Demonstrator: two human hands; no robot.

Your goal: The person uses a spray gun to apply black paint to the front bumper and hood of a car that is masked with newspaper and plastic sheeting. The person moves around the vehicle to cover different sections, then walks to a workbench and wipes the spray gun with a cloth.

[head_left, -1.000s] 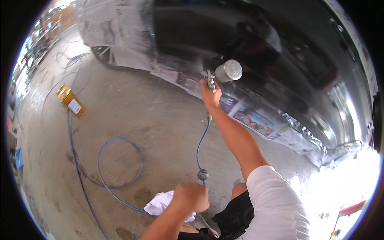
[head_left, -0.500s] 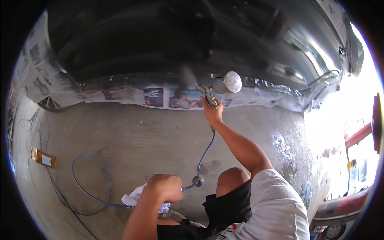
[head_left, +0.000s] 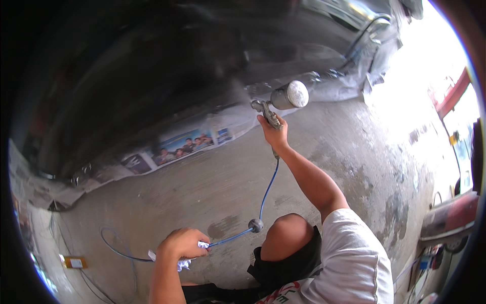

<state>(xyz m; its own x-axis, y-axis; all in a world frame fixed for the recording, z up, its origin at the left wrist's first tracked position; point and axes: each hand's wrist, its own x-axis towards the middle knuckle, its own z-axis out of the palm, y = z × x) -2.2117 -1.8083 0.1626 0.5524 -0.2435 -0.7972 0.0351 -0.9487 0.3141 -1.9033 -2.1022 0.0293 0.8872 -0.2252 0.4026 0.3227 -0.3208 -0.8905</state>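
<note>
My right hand is wrapped round the grip of a metal paint spray gun. Its round silver cup sticks out to the right. A faint pale mist hangs in front of the nozzle, against a glossy dark car body panel. From the grip a blue air hose runs down through a dark round piece towards my left hand. That hand is closed round the hose with a crumpled white cloth, which pokes out of the fist.
Newspaper masking lines the panel's lower edge above the concrete floor. Hose loops trail at the left, near a yellow-brown box and dark cables. A red cylindrical tank stands at the right, beside a bright opening.
The view has turned, so the panel's lower edge now slopes up to the right. My left hand has shifted left along with the cloth; the spray gun stays close to the panel.
</note>
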